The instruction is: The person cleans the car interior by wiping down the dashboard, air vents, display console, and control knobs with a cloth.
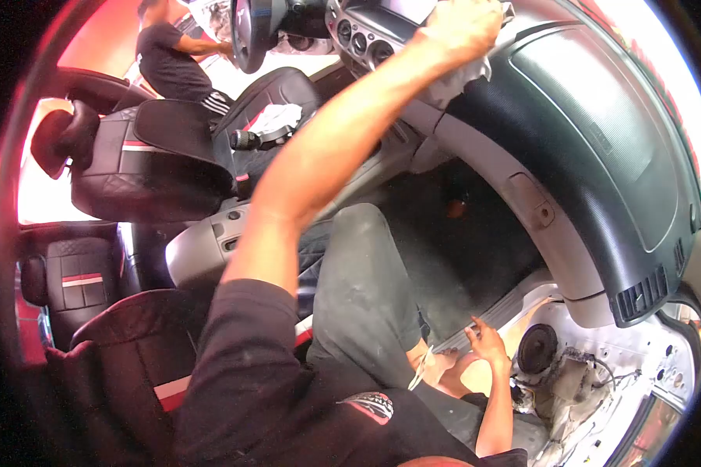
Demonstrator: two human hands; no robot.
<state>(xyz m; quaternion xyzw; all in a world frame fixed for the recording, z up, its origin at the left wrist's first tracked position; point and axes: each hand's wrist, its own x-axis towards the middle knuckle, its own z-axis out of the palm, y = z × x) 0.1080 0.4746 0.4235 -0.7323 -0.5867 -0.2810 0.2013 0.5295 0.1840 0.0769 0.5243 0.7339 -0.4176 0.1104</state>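
Observation:
My left hand (466,29) reaches across to the top of the dashboard (514,109), near its centre. It is closed on a crumpled pale cloth (469,79), pressed against the dashboard by the centre vents. Lower down, beside the open door, is my right hand (487,345), with its fingers apart and nothing in them. It hangs over the door sill (494,314), close to a round black speaker (537,348) in the stripped door (592,389).
A co-worker (175,66) in a dark shirt stands beyond the driver's seat (156,148). On that seat lie a white cloth (276,118) and a black tool-like object (245,140). The steering wheel (249,35) is at the top; the centre console (202,253) stands beside me.

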